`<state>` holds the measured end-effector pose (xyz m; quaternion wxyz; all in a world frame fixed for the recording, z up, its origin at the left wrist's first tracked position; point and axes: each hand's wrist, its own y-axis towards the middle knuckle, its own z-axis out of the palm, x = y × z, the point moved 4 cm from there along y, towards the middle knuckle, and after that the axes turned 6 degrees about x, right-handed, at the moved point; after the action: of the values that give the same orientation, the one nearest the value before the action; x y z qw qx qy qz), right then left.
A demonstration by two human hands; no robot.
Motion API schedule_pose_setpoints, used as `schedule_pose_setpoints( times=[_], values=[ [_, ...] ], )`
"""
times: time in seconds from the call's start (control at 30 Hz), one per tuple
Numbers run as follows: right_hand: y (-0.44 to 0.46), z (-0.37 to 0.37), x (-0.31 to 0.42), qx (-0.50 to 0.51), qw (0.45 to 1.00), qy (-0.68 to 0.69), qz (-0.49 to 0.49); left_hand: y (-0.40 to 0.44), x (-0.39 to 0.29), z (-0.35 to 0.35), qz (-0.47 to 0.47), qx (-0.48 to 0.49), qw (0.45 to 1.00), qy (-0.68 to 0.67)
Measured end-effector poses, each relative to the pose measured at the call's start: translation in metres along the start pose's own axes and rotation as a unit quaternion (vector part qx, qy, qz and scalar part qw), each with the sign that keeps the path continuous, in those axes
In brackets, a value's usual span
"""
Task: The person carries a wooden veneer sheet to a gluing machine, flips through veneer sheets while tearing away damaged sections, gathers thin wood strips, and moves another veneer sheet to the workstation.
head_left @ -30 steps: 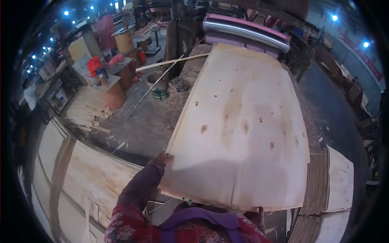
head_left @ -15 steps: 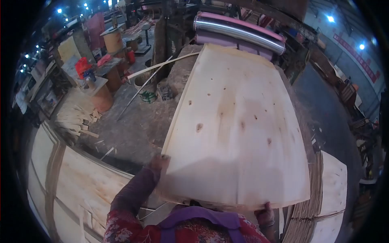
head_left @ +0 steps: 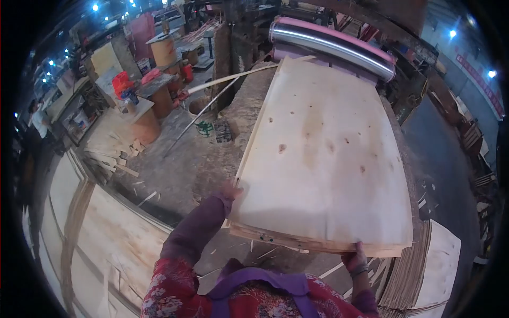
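A stack of pale, knotted wood sheets lies in front of me, its far end close to a shiny metal roller with pink parts. My left hand grips the left edge of the stack, fingers closed on it. At the near edge, toward the right, my right hand holds the stack with its thumb on top and its other fingers mostly hidden. Layered edges show along the near side.
More sheets lie at the left, and another stack stands at the right. A long thin pole leans near a bucket. Wood strips cover part of the floor. A person is at the far left.
The near edge of the stack has moved forward, away from my body, with both hands on it. My right hand and wrist show more now. The view has shifted slightly.
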<state>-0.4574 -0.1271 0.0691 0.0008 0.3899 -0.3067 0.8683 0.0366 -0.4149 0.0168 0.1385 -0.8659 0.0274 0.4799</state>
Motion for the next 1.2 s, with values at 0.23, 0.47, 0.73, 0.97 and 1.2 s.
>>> schedule_pose_setpoints(
  times=[0.23,0.47,0.73,0.97,1.2],
  values=[
    [-0.009,-0.004,-0.013,-0.013,0.997,-0.037,0.063,-0.056,0.021,-0.046,-0.152,0.198,0.892,-0.377],
    [-0.027,0.026,-0.068,-0.128,0.991,-0.039,-0.028,-0.082,0.09,-0.116,-0.087,0.253,0.875,-0.404],
    [0.03,0.046,-0.123,-0.365,0.893,-0.142,-0.221,-0.104,0.132,-0.167,-0.15,0.214,0.892,-0.369],
    [0.029,0.112,-0.127,-0.487,0.839,-0.025,-0.243,-0.09,0.133,-0.18,-0.159,0.152,0.893,-0.392],
    [0.015,0.114,-0.125,-0.509,0.819,-0.016,-0.264,0.056,0.117,-0.262,-0.028,0.129,0.94,-0.316]
  ],
)
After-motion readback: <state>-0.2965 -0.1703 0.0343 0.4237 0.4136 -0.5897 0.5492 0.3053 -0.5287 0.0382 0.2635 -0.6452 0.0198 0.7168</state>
